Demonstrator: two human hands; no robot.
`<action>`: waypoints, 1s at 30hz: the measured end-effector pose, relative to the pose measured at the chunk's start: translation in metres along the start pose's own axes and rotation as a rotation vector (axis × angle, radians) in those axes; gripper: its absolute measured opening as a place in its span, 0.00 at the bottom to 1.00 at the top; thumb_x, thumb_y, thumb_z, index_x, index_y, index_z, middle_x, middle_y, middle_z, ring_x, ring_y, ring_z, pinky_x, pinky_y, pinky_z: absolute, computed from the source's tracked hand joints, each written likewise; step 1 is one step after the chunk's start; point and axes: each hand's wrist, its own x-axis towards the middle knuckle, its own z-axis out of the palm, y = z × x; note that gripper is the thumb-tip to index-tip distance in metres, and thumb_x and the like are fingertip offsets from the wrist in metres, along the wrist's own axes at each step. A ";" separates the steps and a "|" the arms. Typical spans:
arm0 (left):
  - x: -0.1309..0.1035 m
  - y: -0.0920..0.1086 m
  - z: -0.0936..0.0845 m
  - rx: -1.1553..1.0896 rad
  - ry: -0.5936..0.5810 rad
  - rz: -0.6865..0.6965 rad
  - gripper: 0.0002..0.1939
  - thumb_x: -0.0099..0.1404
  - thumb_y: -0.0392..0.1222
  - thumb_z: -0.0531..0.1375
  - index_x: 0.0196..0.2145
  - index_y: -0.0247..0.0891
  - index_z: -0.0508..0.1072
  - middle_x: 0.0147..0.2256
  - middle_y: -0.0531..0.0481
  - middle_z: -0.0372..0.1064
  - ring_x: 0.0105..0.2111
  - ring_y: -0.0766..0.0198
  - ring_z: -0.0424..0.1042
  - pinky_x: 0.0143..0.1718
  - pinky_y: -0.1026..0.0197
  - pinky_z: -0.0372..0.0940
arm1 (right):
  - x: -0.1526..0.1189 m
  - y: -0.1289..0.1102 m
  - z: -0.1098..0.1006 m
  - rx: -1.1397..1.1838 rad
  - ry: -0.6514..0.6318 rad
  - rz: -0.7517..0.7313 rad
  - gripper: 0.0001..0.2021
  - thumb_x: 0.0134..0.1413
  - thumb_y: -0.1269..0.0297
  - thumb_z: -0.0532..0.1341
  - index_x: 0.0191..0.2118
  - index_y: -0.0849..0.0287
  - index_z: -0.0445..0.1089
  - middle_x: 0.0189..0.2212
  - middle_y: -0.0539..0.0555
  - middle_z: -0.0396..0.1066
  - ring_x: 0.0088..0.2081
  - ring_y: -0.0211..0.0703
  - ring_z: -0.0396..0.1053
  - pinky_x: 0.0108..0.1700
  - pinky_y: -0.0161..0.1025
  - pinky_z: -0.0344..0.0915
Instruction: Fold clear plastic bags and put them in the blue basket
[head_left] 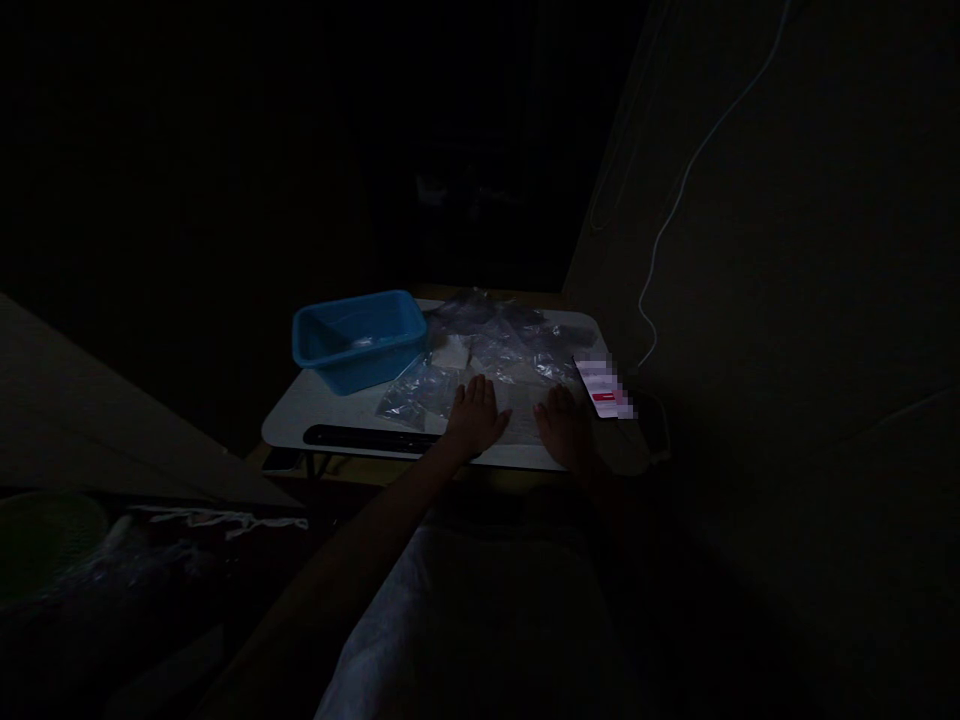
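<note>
My left hand [477,416] lies flat near the front edge of a small white table [292,412], its fingers stretched forward and thumb out to the right. A short way to its right, my right hand [563,428] rests palm down with fingers extended. Between and just beyond them is a flat clear plastic sheet or bag [520,408]. More crumpled clear plastic bags [495,338] are spread behind the hands, and another clear bag [411,396] lies left of my left hand. A small whitish piece [450,351] sits among the bags; its kind is too dark to tell.
A blue plastic basin [364,345] stands at the table's left. On the right lies a lit phone [602,388], its screen partly blurred. A black slot strip [367,438] runs along the front edge. A white cable [679,190] hangs down the right wall. The surroundings are very dark.
</note>
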 end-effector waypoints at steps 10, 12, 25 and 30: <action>-0.005 -0.001 -0.005 -0.106 0.105 0.101 0.28 0.67 0.48 0.40 0.58 0.26 0.51 0.60 0.34 0.45 0.61 0.53 0.41 0.58 0.47 0.42 | -0.006 0.010 -0.015 0.218 0.191 -0.182 0.16 0.53 0.69 0.48 0.45 0.64 0.67 0.46 0.60 0.68 0.50 0.47 0.61 0.51 0.47 0.56; -0.007 -0.005 -0.009 -0.151 0.156 0.119 0.25 0.67 0.44 0.41 0.58 0.27 0.52 0.60 0.35 0.45 0.61 0.56 0.42 0.58 0.49 0.43 | -0.014 0.007 -0.022 0.244 0.146 -0.264 0.16 0.50 0.71 0.50 0.44 0.62 0.68 0.45 0.59 0.68 0.50 0.47 0.61 0.51 0.48 0.55; -0.053 -0.019 -0.013 -0.234 0.180 0.532 0.18 0.64 0.40 0.48 0.51 0.34 0.63 0.53 0.41 0.60 0.54 0.61 0.58 0.55 0.53 0.54 | -0.055 -0.006 -0.028 0.239 0.028 -0.454 0.16 0.48 0.67 0.56 0.45 0.61 0.67 0.46 0.60 0.67 0.50 0.50 0.58 0.50 0.50 0.54; -0.063 -0.009 -0.009 -0.100 0.155 0.581 0.15 0.63 0.40 0.51 0.46 0.32 0.66 0.47 0.39 0.66 0.48 0.59 0.64 0.49 0.54 0.60 | -0.058 0.000 -0.027 0.247 0.081 -0.462 0.12 0.48 0.69 0.55 0.40 0.60 0.69 0.43 0.59 0.68 0.48 0.49 0.60 0.48 0.49 0.56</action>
